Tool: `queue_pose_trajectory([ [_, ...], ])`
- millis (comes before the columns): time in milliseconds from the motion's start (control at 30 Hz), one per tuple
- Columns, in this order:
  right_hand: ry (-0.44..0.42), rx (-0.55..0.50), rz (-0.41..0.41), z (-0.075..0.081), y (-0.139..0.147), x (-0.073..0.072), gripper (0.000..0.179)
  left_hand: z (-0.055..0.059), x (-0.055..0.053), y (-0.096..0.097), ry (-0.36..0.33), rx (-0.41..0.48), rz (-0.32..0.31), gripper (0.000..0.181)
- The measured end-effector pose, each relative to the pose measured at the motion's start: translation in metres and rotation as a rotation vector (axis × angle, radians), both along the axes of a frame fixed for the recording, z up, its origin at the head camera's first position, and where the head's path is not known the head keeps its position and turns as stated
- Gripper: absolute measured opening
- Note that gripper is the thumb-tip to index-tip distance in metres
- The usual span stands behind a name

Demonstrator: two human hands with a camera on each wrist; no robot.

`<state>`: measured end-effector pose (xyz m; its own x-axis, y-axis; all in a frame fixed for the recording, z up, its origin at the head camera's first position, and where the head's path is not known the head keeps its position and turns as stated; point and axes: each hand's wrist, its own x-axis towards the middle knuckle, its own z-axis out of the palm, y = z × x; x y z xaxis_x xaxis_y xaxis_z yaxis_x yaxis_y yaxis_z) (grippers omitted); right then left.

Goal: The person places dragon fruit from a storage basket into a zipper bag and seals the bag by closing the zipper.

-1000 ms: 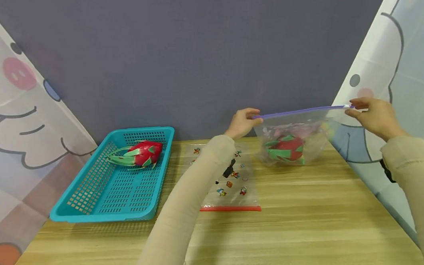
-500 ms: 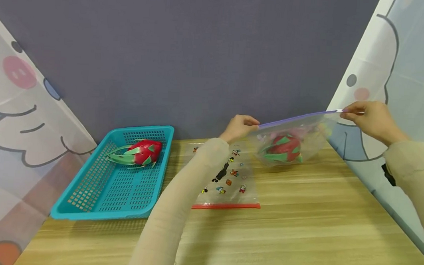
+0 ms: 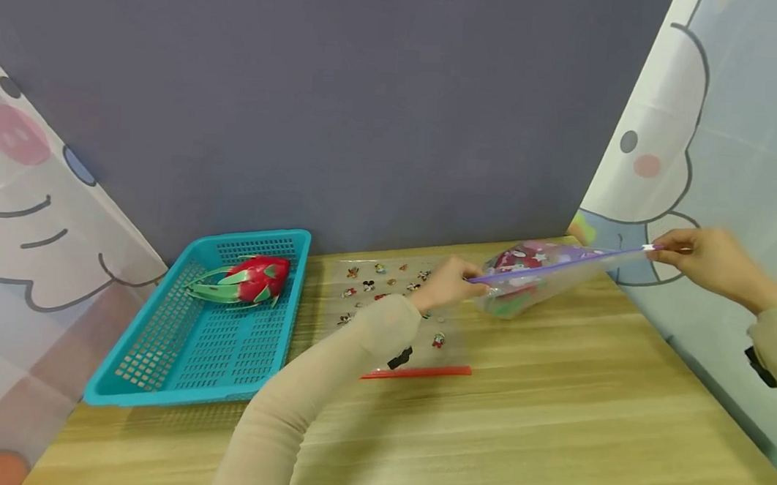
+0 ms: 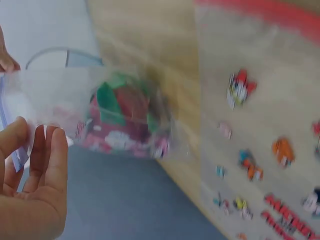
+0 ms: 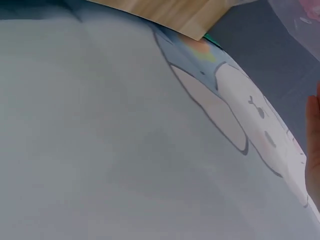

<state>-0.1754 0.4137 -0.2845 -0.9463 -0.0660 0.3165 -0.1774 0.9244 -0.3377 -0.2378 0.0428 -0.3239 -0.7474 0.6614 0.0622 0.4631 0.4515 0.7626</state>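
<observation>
2 hands (image 3: 448, 284) (image 3: 717, 263) pinch purple-zip bag (image 3: 532, 272) at opp. ends, w/ red-green fruit (image 4: 132, 104) inside.

The bag (image 4: 95, 110) is thin, clear plastic with a light gloss and a smooth purple strip (image 3: 559, 264) of plastic; its film blurs the finish of the bagged fruit (image 4: 132, 105). Near the counter's (image 3: 517, 425) back edge, the flat bag (image 3: 359, 299) is shiny transparent film with a red plastic strip (image 3: 417, 373). Towards the left edge, the basket (image 3: 235, 337) is smooth moulded plastic (perforated, with a slight sheen); the loose fruit (image 3: 264, 278) has glossy, plastic-looking skin. The counter is smooth, wood-grained and faintly glossy. Behind its back edge hangs matt grey cloth (image 3: 343, 108); the sleeve (image 3: 315, 385) is matt fabric.
</observation>
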Motion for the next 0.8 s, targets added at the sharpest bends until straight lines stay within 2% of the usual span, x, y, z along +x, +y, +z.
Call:
queue_pose_trajectory([
  [100,-0.041,0.014,0.007,-0.009,0.004,0.013,0.009,-0.010,0.012,0.004,-0.017,-0.015,-0.010,0.016],
  [167,-0.038,0.046,0.017,-0.016,0.009,0.023,0.007,-0.017,0.020,0.007,-0.024,-0.022,-0.014,0.018],
  [367,-0.038,0.119,0.011,-0.045,0.017,0.046,0.005,-0.035,0.036,0.017,0.013,-0.077,-0.023,0.020],
  [567,-0.093,0.066,0.015,-0.067,0.016,0.058,0.005,-0.044,0.044,0.018,0.074,-0.135,-0.047,0.021],
  [800,-0.192,-0.006,0.003,-0.072,0.016,0.064,0.008,-0.049,0.048,0.014,0.084,-0.096,-0.065,0.022],
])
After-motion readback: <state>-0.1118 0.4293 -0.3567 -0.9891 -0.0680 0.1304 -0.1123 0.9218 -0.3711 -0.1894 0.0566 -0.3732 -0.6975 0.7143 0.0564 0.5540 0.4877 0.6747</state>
